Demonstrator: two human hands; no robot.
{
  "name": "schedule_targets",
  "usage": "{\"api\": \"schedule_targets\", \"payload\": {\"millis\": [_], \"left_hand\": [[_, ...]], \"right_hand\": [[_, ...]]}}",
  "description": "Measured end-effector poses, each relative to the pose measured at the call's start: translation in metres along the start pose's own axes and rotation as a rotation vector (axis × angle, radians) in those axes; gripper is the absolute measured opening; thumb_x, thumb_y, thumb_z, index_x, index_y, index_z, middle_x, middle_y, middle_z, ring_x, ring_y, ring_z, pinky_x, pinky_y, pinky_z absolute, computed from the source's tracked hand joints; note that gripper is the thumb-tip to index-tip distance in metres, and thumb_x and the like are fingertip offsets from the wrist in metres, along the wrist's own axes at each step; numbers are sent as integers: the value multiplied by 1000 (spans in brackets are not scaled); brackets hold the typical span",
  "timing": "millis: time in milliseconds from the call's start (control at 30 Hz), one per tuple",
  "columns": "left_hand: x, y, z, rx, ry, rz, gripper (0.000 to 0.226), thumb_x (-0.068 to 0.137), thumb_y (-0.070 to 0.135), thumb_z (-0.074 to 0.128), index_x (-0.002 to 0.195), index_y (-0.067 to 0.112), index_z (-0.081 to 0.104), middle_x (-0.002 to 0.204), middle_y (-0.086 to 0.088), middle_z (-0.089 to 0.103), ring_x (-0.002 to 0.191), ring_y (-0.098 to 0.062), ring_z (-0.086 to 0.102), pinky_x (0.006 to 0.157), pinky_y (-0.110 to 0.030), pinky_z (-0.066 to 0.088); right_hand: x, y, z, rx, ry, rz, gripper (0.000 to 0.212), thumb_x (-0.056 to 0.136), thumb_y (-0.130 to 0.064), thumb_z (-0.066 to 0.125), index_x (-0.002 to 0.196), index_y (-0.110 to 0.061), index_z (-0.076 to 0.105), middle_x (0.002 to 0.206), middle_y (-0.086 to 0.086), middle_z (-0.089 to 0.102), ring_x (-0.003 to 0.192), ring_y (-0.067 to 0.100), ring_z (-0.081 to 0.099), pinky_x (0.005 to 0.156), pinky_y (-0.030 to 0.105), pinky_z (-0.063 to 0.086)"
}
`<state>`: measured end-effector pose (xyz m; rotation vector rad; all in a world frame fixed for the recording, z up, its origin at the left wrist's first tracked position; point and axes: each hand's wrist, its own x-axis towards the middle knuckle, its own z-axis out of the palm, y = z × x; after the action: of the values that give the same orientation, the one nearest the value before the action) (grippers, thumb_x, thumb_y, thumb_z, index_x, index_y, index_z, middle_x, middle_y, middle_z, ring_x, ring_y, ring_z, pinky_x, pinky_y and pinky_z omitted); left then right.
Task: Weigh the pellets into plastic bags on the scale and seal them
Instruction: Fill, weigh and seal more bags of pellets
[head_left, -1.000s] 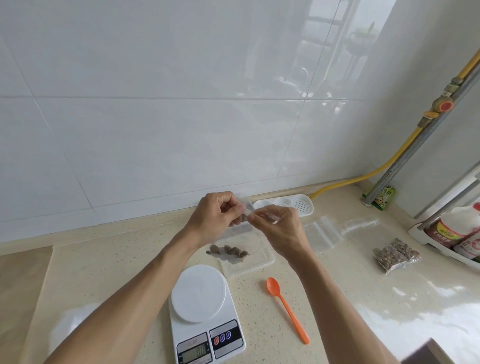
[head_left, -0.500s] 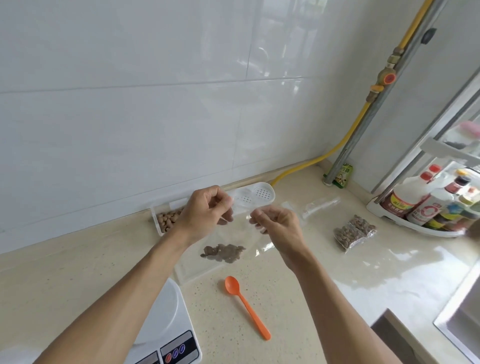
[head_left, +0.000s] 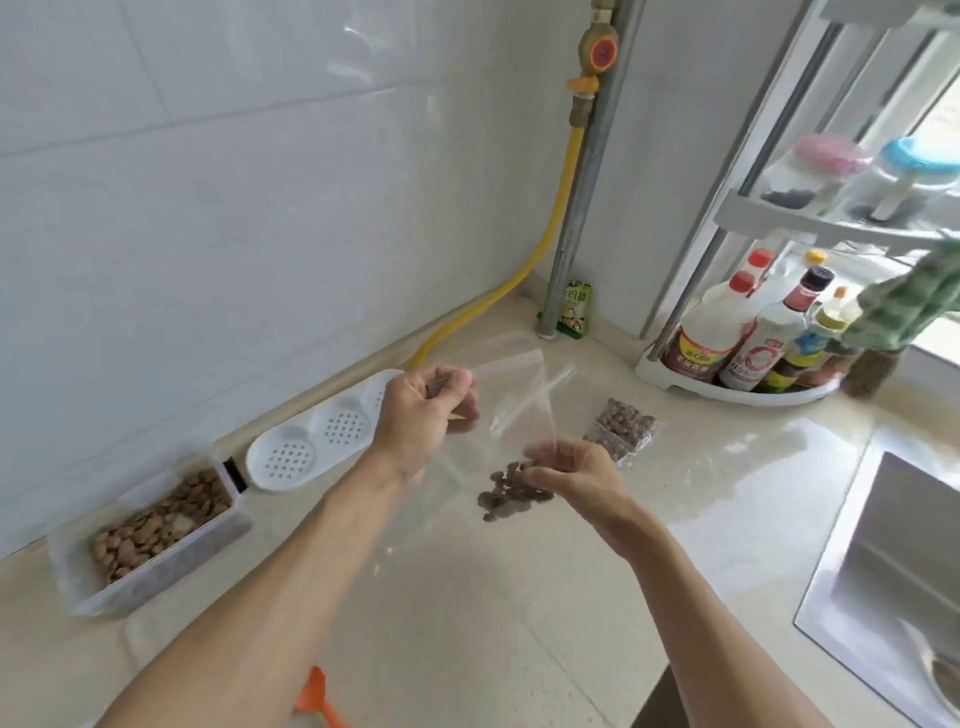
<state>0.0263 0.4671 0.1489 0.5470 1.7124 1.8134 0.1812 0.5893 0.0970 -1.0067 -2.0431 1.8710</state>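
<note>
clear bag (head_left: 514, 415) of brown pellets (head_left: 506, 491) hangs between both hands; tub (head_left: 218, 540) holds more.

I see a clear, thin plastic zip bag (head_left: 514, 410), glossy and crinkled, with matt brown pellets (head_left: 511, 491) showing through it, and more of the same rough pellets in a frosted translucent plastic tub (head_left: 156, 566). The countertop (head_left: 467, 597) looks like polished beige stone, shiny enough to mirror the window light, and the wall tiles (head_left: 234, 208) are smooth glossy white. To my right I make out a brushed metal sink (head_left: 893, 566), a dull grey metal pipe (head_left: 587, 197) beside a yellow rubbery hose (head_left: 545, 244), and a matt white perforated plastic lid (head_left: 317, 439).
</note>
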Motion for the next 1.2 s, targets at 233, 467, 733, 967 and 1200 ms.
{"api": "schedule_targets", "payload": {"millis": [233, 467, 733, 967, 1200], "left_hand": [[85, -56, 82, 219, 69, -123, 17, 90, 19, 68, 73, 17, 69, 68, 3, 67, 68, -12, 64, 62, -23, 56], [162, -99, 122, 730, 46, -72, 25, 83, 30, 74, 64, 17, 65, 64, 12, 62, 64, -13, 59, 65, -29, 50], [200, -140, 138, 878, 29, -70, 55, 77, 36, 77, 50, 15, 35, 46, 2, 35, 48, -19, 35, 48, -28, 23], [199, -157, 127, 929, -13, -95, 42, 81, 44, 72, 71, 5, 58, 74, -5, 64, 80, -33, 63, 60, -31, 40], [160, -139, 76, 928, 54, -12, 52, 86, 42, 66, 130, 15, 59, 130, -7, 57, 122, -23, 51, 100, -36, 44]], "right_hand": [[45, 47, -110, -54, 246, 122, 13, 82, 1, 72, 88, -8, 65, 81, 9, 68, 72, 20, 63, 63, 28, 50], [112, 61, -164, -32, 426, 194, 25, 78, -11, 82, 95, -16, 64, 85, 7, 69, 82, 28, 70, 81, 47, 57], [153, 86, -170, -260, 544, 255, 36, 81, -26, 79, 109, -18, 59, 87, -2, 65, 75, 12, 62, 66, 29, 53], [152, 92, -159, -630, 580, 294, 43, 82, -39, 68, 120, -21, 61, 123, 4, 59, 117, 27, 49, 98, 43, 41], [151, 57, -77, -666, 539, -137, 27, 91, -31, 61, 111, -13, 67, 112, 4, 62, 107, 24, 49, 86, 37, 38]]}}
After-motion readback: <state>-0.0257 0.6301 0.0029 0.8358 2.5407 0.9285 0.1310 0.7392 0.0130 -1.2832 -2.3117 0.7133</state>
